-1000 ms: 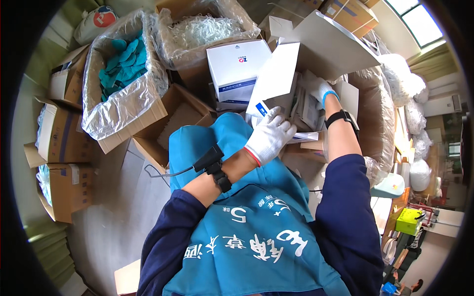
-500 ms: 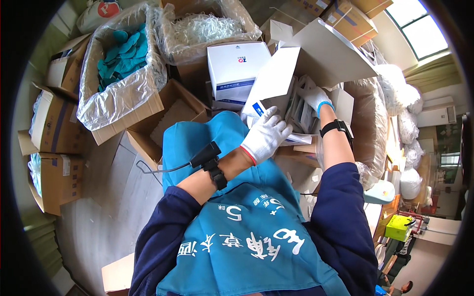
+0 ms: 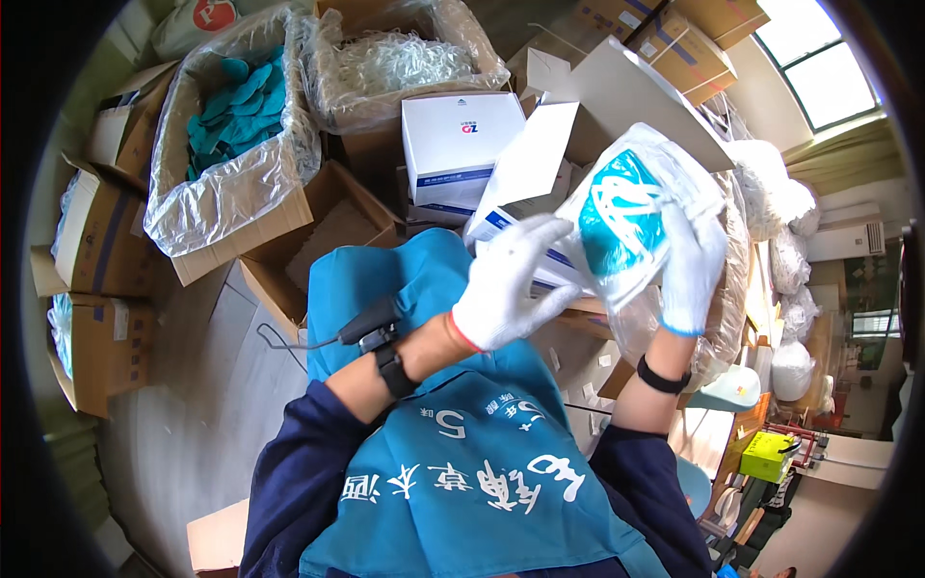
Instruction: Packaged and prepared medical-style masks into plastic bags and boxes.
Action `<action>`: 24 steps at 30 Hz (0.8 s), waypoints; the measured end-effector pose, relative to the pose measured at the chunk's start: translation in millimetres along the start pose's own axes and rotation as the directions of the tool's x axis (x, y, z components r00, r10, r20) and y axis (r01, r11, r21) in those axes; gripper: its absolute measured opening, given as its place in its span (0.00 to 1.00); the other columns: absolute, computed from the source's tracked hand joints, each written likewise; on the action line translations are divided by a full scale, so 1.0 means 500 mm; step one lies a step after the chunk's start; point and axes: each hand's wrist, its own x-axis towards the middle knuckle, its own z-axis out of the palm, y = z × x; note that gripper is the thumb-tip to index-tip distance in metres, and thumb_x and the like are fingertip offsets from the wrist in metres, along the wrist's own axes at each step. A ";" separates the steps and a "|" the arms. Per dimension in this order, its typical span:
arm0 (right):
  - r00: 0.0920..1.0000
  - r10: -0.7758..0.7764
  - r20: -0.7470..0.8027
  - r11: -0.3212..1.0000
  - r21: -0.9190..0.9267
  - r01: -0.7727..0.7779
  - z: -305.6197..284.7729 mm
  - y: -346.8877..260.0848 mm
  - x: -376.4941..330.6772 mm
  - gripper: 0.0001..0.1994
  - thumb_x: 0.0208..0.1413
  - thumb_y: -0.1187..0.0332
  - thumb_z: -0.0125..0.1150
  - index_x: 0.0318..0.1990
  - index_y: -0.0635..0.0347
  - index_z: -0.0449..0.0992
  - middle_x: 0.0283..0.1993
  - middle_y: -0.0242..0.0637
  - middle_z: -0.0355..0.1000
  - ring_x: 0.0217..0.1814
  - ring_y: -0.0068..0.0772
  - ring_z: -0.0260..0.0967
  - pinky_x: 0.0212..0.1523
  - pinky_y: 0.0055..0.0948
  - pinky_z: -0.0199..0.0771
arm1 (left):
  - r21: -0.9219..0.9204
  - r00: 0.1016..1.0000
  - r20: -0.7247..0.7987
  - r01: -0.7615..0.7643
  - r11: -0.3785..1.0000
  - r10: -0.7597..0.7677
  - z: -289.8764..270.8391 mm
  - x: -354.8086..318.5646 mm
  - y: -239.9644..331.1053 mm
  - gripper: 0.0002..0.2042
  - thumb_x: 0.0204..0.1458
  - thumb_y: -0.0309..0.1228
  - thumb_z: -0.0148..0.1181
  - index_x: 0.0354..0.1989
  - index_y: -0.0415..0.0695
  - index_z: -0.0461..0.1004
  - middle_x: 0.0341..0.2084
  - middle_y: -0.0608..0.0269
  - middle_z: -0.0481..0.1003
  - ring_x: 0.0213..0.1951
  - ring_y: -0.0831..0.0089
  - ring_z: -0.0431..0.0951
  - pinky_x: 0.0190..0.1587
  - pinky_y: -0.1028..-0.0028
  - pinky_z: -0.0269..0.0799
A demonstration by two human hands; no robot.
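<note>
My right hand (image 3: 692, 275), in a white knit glove, grips a clear plastic bag by its edge. Inside the bag lies a teal face mask (image 3: 617, 231) with white straps. To the left of it is my gloved left hand (image 3: 511, 284), fingers and thumb spread, holding nothing. Its fingertips are close to the bag; whether they touch it I cannot tell. Behind both hands stands an open white carton (image 3: 535, 159) with a blue stripe and its flap raised. The bag partly hides the carton's inside. A closed white carton (image 3: 464, 140) sits to its left.
A plastic-lined box (image 3: 236, 217) at the far left holds teal mask pieces. Beside it, another lined box holds white straps (image 3: 409, 60). An open brown box (image 3: 265, 270) stands by my knees. More cartons (image 3: 106, 337) are stacked at the left; stuffed white bags (image 3: 795, 260) line the right.
My right hand has come out of the open white carton with the bagged mask and drawn it up and toward me. My left hand has opened, its thumb now spread.
</note>
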 end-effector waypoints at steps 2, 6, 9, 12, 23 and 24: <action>0.998 -0.055 0.042 0.998 0.039 0.053 0.017 -0.042 -0.040 0.16 0.60 0.77 0.56 0.55 0.72 0.75 0.52 0.38 0.77 0.51 0.24 0.72 0.53 0.25 0.71 | 0.016 0.998 -0.062 -0.027 1.000 0.028 -0.056 0.027 0.057 0.41 0.39 0.36 0.78 0.63 0.37 0.64 0.58 0.46 0.69 0.61 0.49 0.69 0.63 0.61 0.66; 0.902 -0.036 0.431 0.988 0.153 -0.034 0.124 -0.069 -0.116 0.28 0.65 0.54 0.56 0.61 0.70 0.69 0.50 0.40 0.76 0.47 0.24 0.72 0.50 0.26 0.72 | -0.105 0.967 0.141 0.225 0.969 -0.210 -0.127 0.031 0.101 0.45 0.39 0.40 0.79 0.66 0.37 0.62 0.62 0.47 0.64 0.65 0.58 0.65 0.65 0.63 0.63; 0.757 -0.010 0.653 0.913 0.315 -0.260 0.206 -0.014 -0.171 0.39 0.63 0.39 0.51 0.64 0.70 0.64 0.49 0.42 0.75 0.45 0.26 0.71 0.47 0.26 0.73 | -0.062 0.864 0.181 0.487 0.871 -0.470 -0.189 -0.017 0.049 0.27 0.54 0.25 0.64 0.62 0.37 0.66 0.47 0.54 0.76 0.49 0.72 0.77 0.54 0.72 0.73; 0.663 0.065 0.745 0.919 0.215 -0.331 0.268 0.027 -0.194 0.24 0.63 0.55 0.59 0.57 0.67 0.72 0.46 0.40 0.77 0.47 0.28 0.74 0.48 0.27 0.75 | 0.140 0.776 0.190 0.585 0.799 -0.602 -0.282 -0.066 0.022 0.15 0.57 0.22 0.56 0.53 0.35 0.73 0.37 0.56 0.80 0.41 0.75 0.80 0.47 0.74 0.75; 0.771 -0.030 0.636 0.999 -0.009 0.046 0.396 0.100 -0.267 0.13 0.50 0.70 0.70 0.44 0.55 0.80 0.36 0.36 0.79 0.35 0.31 0.78 0.37 0.28 0.78 | 0.368 0.500 0.286 0.730 0.576 -0.817 -0.337 -0.238 -0.072 0.13 0.55 0.26 0.63 0.48 0.39 0.79 0.37 0.53 0.82 0.37 0.66 0.82 0.45 0.72 0.78; 0.777 -0.029 0.629 0.999 -0.014 0.048 0.396 0.102 -0.273 0.13 0.49 0.70 0.71 0.44 0.55 0.80 0.36 0.36 0.79 0.34 0.31 0.78 0.36 0.28 0.78 | 0.373 0.505 0.285 0.725 0.579 -0.815 -0.333 -0.243 -0.076 0.13 0.54 0.27 0.63 0.48 0.39 0.79 0.38 0.53 0.82 0.38 0.66 0.82 0.45 0.72 0.78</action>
